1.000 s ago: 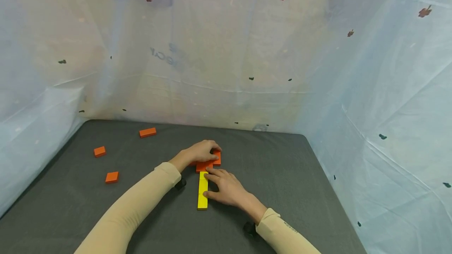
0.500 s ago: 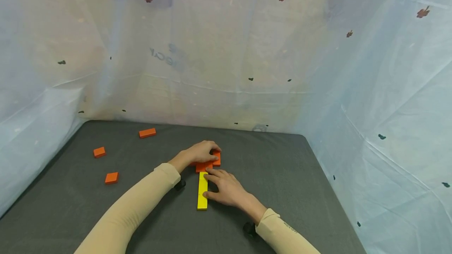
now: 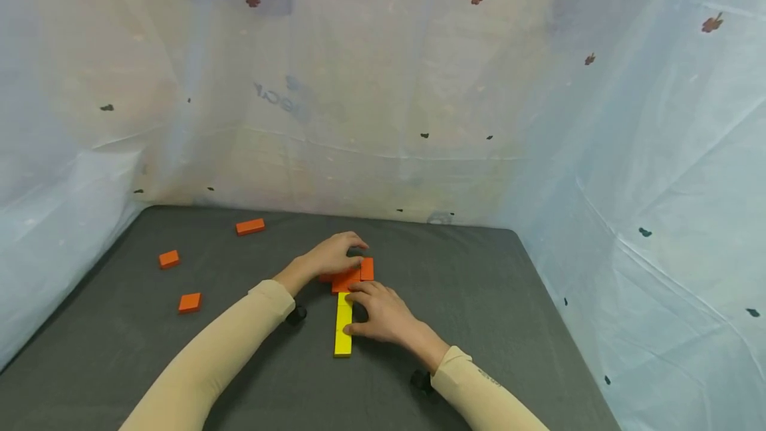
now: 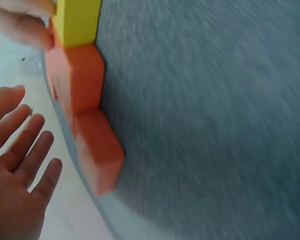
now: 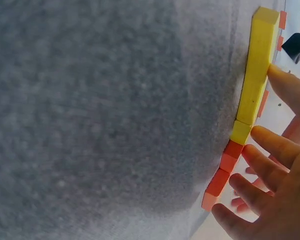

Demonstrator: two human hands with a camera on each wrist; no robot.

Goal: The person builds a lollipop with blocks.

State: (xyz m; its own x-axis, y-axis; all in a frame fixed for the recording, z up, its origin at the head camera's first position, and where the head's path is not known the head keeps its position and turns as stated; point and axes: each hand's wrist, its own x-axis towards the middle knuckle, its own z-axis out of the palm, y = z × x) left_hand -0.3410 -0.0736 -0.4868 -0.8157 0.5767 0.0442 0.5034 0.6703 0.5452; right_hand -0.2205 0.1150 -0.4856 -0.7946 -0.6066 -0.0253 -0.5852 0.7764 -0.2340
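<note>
A long yellow block (image 3: pixel 343 334) lies on the dark table with a short yellow block (image 5: pixel 241 132) at its far end. Beyond them sit several orange blocks, among them a middle orange block (image 3: pixel 346 281) and a right orange block (image 3: pixel 367 269); another to the left is partly hidden. My right hand (image 3: pixel 385 312) rests fingertips and thumb along the yellow blocks' right side, fingers fairly straight. My left hand (image 3: pixel 332 255) hovers above the orange group, fingers loosely spread. In the left wrist view, that left hand (image 4: pixel 20 165) shows a gap from the orange blocks (image 4: pixel 85 80).
Three loose orange pieces lie on the left of the table: a bar (image 3: pixel 250 226) at the back, a small block (image 3: pixel 169 259), and a squarish block (image 3: pixel 190 302). Pale plastic sheeting (image 3: pixel 383 85) hangs behind and at both sides of the table.
My left hand has moved off the right orange block, back to the left and slightly up, so more of that block shows. The right hand has stayed nearly still at the yellow blocks.
</note>
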